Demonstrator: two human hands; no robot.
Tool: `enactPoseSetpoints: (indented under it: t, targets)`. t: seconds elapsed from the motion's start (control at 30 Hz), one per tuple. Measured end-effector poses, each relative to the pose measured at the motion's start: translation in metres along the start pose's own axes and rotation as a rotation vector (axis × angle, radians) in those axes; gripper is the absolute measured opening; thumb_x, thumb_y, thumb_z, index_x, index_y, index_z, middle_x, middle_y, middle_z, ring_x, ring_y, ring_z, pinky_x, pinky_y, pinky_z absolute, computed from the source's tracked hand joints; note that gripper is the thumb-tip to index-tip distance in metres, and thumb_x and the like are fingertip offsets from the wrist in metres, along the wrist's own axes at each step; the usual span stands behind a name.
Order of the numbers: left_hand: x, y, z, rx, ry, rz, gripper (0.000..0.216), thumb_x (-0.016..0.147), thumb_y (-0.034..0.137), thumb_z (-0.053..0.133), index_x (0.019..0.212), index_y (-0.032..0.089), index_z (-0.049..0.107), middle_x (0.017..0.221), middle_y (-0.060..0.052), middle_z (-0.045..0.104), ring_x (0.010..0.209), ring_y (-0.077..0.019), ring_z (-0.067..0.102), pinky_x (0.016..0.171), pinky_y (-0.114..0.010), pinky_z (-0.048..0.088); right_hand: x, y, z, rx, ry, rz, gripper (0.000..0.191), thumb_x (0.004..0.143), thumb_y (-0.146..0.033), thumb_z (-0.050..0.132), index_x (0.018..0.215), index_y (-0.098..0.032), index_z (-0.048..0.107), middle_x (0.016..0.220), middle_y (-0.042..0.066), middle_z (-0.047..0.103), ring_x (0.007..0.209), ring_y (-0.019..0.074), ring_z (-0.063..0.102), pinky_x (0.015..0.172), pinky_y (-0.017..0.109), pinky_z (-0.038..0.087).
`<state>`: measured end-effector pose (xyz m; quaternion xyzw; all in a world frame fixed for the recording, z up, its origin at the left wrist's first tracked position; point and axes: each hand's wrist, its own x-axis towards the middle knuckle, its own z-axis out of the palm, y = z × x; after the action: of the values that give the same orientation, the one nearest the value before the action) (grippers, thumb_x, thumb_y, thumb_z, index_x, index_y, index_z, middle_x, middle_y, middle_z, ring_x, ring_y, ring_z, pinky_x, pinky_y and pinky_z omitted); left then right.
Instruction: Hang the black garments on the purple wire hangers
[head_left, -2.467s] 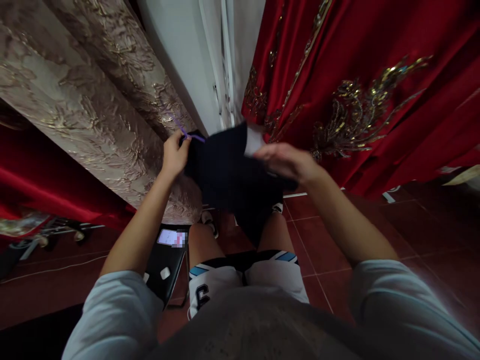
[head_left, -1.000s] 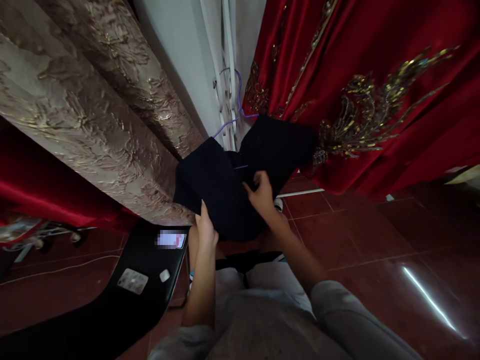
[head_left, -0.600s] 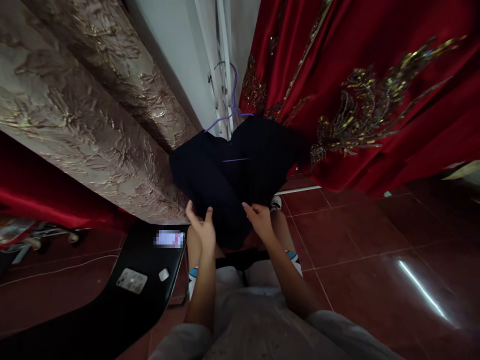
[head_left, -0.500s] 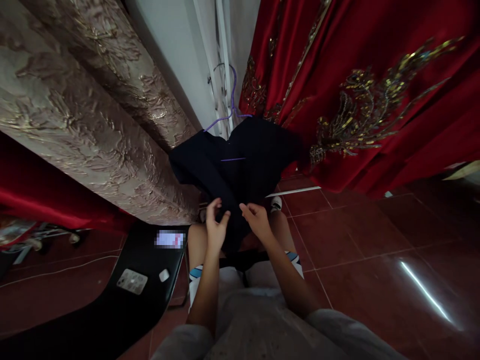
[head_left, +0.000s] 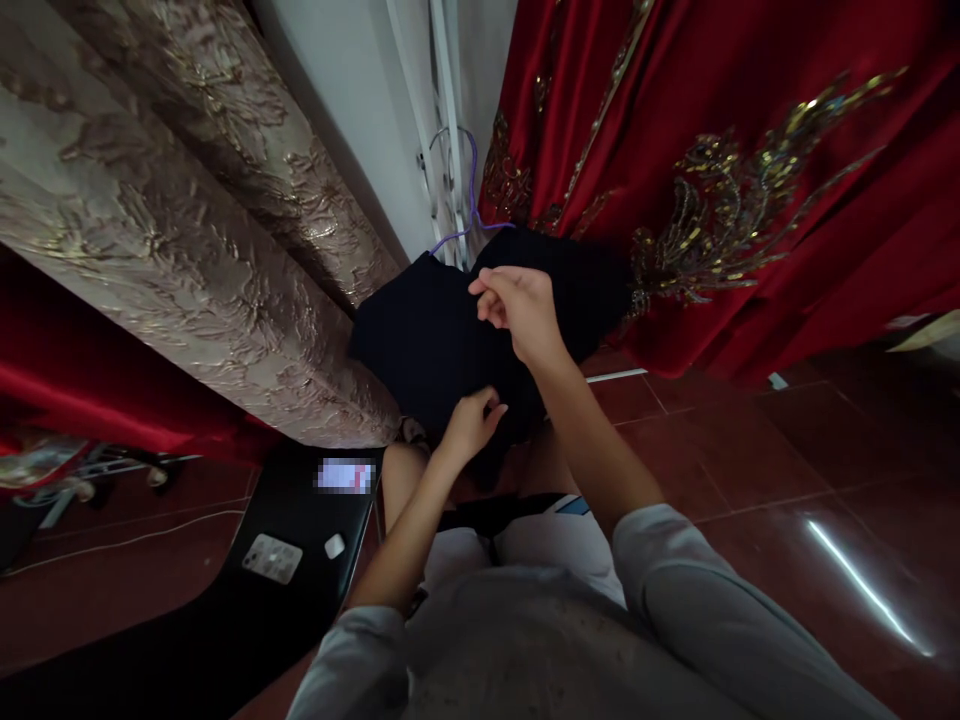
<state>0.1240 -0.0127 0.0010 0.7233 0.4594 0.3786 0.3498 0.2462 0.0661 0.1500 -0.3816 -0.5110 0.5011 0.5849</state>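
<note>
A dark navy garment (head_left: 420, 330) hangs in front of me on a purple hanger (head_left: 474, 190). My right hand (head_left: 521, 305) is raised over the garment's upper part, just below the neckline. Its thumb and forefinger are pinched together and the other fingers curl in; whatever may be between the tips is too small to make out. Lower down, my left hand (head_left: 471, 428) is at the garment's lower front, thumb and forefinger apart with a gap between them. The garment's bottom hangs above my lap, its folds hard to see in the dark.
Beige embossed curtains (head_left: 247, 260) hang close on the left, a red curtain with gold sequins (head_left: 720, 220) on the right. White poles (head_left: 448, 80) stand behind the hanger. On a black seat (head_left: 300, 610) lie a phone (head_left: 272, 559), a small white case (head_left: 334, 546) and a blurred-out item (head_left: 345, 476).
My right hand has risen from the garment's lower part to near its neckline. My left hand has shifted right. The garment's front now covers the hanger bar that showed before.
</note>
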Motion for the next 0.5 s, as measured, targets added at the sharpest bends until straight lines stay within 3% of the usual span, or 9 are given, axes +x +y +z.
enactPoseSetpoints:
  t: [0.07, 0.13, 0.17, 0.23, 0.37, 0.43, 0.5]
  targets:
    - [0.020, 0.023, -0.028, -0.023, 0.079, 0.151, 0.012, 0.096, 0.031, 0.059, 0.101, 0.023, 0.065, 0.089, -0.001, 0.068, 0.083, -0.0172, 0.070, 0.082, -0.033, 0.054, -0.007, -0.006, 0.003, -0.024, -0.043, -0.009, 0.036, 0.095, -0.046, 0.065, 0.074, -0.017, 0.066, 0.053, -0.003, 0.056, 0.041, 0.0040, 0.042, 0.042, 0.018, 0.029]
    - [0.043, 0.049, -0.058, -0.025, 0.268, 0.261, 0.031, 0.099, 0.028, 0.056, 0.130, 0.024, 0.056, 0.103, -0.003, 0.069, 0.093, -0.0159, 0.069, 0.090, -0.033, 0.055, -0.016, -0.009, 0.002, -0.041, -0.068, -0.044, 0.036, 0.095, -0.046, 0.064, 0.074, -0.017, 0.065, 0.053, -0.003, 0.055, 0.041, 0.0042, 0.041, 0.042, 0.018, 0.029]
    - [0.054, 0.061, -0.071, 0.034, 0.375, 0.321, 0.032, 0.101, 0.028, 0.055, 0.132, 0.023, 0.056, 0.106, -0.004, 0.070, 0.094, -0.0159, 0.068, 0.089, -0.032, 0.054, -0.020, -0.010, 0.001, -0.052, -0.070, -0.073, 0.037, 0.095, -0.048, 0.064, 0.074, -0.017, 0.064, 0.053, -0.003, 0.054, 0.042, 0.0046, 0.041, 0.042, 0.018, 0.029]
    - [0.073, 0.081, -0.087, 0.188, 0.444, 0.421, 0.021, 0.103, 0.030, 0.055, 0.119, 0.020, 0.064, 0.101, -0.005, 0.070, 0.088, -0.0147, 0.066, 0.082, -0.028, 0.053, -0.022, -0.009, -0.001, -0.083, -0.058, -0.140, 0.039, 0.095, -0.051, 0.064, 0.074, -0.018, 0.063, 0.053, -0.004, 0.053, 0.045, 0.0056, 0.043, 0.044, 0.019, 0.031]
    - [0.083, 0.103, -0.095, 0.385, 0.385, 0.535, 0.018, 0.104, 0.032, 0.056, 0.096, 0.018, 0.066, 0.085, -0.003, 0.067, 0.075, -0.0130, 0.062, 0.071, -0.025, 0.048, -0.016, 0.024, -0.008, -0.201, 0.040, -0.243, 0.039, 0.096, -0.049, 0.059, 0.072, -0.019, 0.063, 0.054, -0.003, 0.052, 0.049, 0.0080, 0.045, 0.051, 0.022, 0.035]
    - [0.081, 0.099, -0.102, 0.408, 0.436, 0.548, 0.021, 0.104, 0.036, 0.056, 0.098, 0.018, 0.065, 0.087, -0.003, 0.068, 0.079, -0.0140, 0.064, 0.075, -0.027, 0.049, -0.014, 0.055, -0.011, -0.312, 0.051, -0.209, 0.037, 0.095, -0.044, 0.059, 0.069, -0.019, 0.061, 0.055, -0.002, 0.052, 0.050, 0.0094, 0.046, 0.052, 0.024, 0.034]
    - [0.082, 0.083, -0.123, 0.396, 0.604, 0.503, 0.025, 0.105, 0.041, 0.055, 0.102, 0.018, 0.064, 0.097, -0.004, 0.069, 0.093, -0.0165, 0.066, 0.085, -0.030, 0.049, -0.017, 0.087, -0.012, -0.414, 0.002, -0.110, 0.035, 0.092, -0.040, 0.060, 0.063, -0.019, 0.058, 0.053, -0.002, 0.051, 0.051, 0.0106, 0.046, 0.052, 0.025, 0.033]
